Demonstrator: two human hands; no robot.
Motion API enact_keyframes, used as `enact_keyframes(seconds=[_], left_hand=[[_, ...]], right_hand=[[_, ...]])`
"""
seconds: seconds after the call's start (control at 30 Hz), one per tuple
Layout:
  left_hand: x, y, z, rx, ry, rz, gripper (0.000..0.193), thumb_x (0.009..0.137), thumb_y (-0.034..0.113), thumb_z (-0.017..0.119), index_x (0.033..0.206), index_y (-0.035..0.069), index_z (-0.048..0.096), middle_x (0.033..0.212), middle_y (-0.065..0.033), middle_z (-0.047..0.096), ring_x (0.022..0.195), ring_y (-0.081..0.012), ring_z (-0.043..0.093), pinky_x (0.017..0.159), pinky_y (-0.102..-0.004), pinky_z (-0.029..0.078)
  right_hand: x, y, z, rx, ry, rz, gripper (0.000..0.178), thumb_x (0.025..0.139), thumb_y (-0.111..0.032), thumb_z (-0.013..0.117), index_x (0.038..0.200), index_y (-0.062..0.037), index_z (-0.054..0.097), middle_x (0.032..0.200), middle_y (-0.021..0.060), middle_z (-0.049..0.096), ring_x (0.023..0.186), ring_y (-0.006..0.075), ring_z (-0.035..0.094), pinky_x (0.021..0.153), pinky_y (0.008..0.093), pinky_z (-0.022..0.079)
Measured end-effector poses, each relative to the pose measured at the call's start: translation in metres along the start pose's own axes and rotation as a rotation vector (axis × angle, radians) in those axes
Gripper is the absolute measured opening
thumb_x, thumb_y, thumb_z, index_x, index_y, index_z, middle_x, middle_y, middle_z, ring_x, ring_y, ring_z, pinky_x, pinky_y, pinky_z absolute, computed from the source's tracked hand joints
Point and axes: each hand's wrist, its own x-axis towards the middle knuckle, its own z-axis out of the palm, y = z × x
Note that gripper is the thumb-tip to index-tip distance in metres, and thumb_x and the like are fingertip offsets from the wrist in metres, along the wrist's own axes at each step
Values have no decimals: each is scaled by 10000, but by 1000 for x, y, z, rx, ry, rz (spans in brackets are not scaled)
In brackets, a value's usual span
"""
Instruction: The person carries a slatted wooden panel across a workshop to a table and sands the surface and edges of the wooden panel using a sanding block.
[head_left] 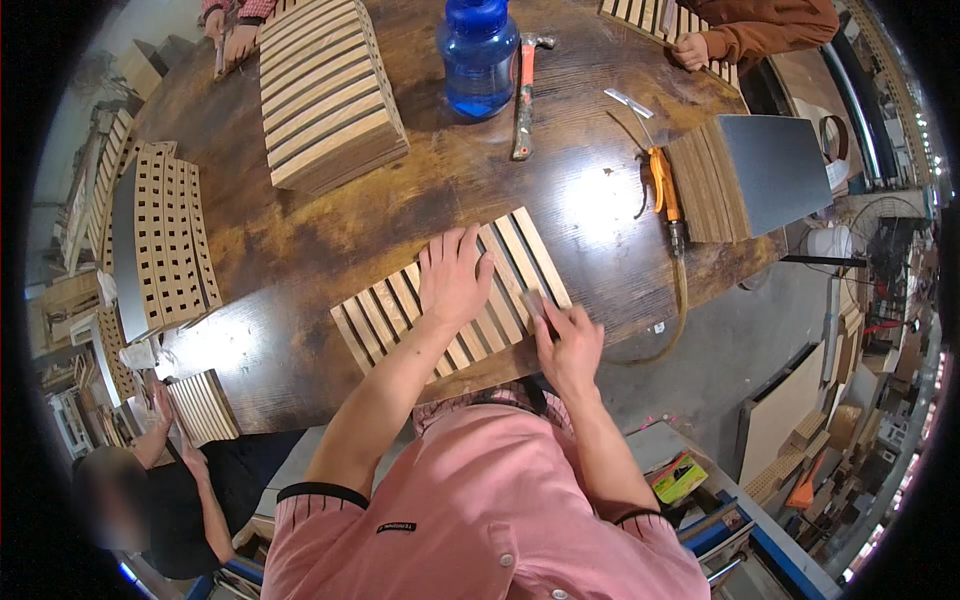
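A slatted wooden panel (500, 263) with dark gaps between pale strips lies on the brown table in front of me. My left hand (456, 280) rests on its middle, palm down with fingers stretched out, holding nothing. At the panel's right end, my right hand (570, 343) is closed around a small flat greyish block (533, 302), which touches the slats. Fingers cover most of that block, so its exact kind cannot be made out.
Beyond the panel stand a tall stack of slatted panels (330, 100), a blue water jug (478, 60) and a hammer (525, 100). To the right are an orange air blow gun (665, 185) with hose and stacked dark-topped boards (780, 175). Perforated boards (165, 235) stand left. Other people work around the table.
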Motion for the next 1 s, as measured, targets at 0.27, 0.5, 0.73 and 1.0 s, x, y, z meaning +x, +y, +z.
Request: enact_keyframes(seconds=[0.27, 0.5, 0.73, 1.0], left_hand=[[4, 2, -2, -6, 21, 33, 467, 998, 248, 609, 1412, 40, 550, 1307, -150, 557, 1222, -354, 505, 1037, -477, 389], [3, 2, -2, -27, -40, -25, 496, 1023, 312, 567, 1436, 42, 531, 1327, -163, 548, 1222, -354, 503, 1070, -503, 375], [4, 2, -2, -23, -13, 32, 495, 1010, 293, 584, 1429, 35, 531, 1303, -160, 555, 1205, -357, 506, 1054, -497, 385], [2, 1, -4, -22, 2, 3, 499, 1007, 282, 588, 1431, 27, 527, 1305, -165, 548, 1199, -352, 504, 1057, -494, 382]], right_hand=[[123, -47, 53, 48, 220, -185, 280, 935, -258, 694, 1197, -183, 756, 883, 83, 642, 799, 289, 646, 722, 453, 440], [5, 11, 12, -33, 28, -85, 371, 922, -276, 720, 1292, -270, 747, 867, -4, 685, 817, 154, 653, 731, 418, 429], [132, -44, 60, -26, 154, -154, 282, 934, -278, 700, 1195, -190, 759, 920, 65, 658, 842, 277, 650, 775, 477, 440], [-12, 10, 3, -23, -24, -1, 327, 951, -285, 697, 1271, -270, 762, 949, 18, 736, 870, 193, 663, 776, 434, 431]])
